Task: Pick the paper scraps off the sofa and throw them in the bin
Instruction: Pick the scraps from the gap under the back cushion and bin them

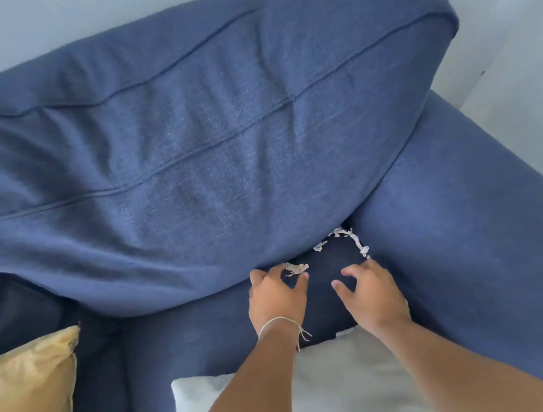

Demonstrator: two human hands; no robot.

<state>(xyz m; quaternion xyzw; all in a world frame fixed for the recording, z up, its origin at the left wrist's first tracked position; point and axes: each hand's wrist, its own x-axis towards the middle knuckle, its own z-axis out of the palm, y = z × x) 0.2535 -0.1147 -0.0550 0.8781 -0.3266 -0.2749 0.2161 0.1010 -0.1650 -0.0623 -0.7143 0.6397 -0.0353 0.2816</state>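
Note:
White paper scraps [347, 239] lie in the corner of a blue sofa [464, 215], along the crease between the seat, the back cushion [189, 168] and the arm. My left hand [277, 296] rests on the seat with a crumpled scrap [295, 268] at its fingertips; whether it is gripped I cannot tell. My right hand [371, 291] hovers just right of it, fingers spread, its fingertips near the lower end of the scrap trail. No bin is in view.
A white cushion [322, 396] lies on the seat under my forearms. A yellow cushion [27, 404] sits at the lower left. A pale wall [66, 18] is behind the sofa, and pale floor [526, 110] shows to the right of its arm.

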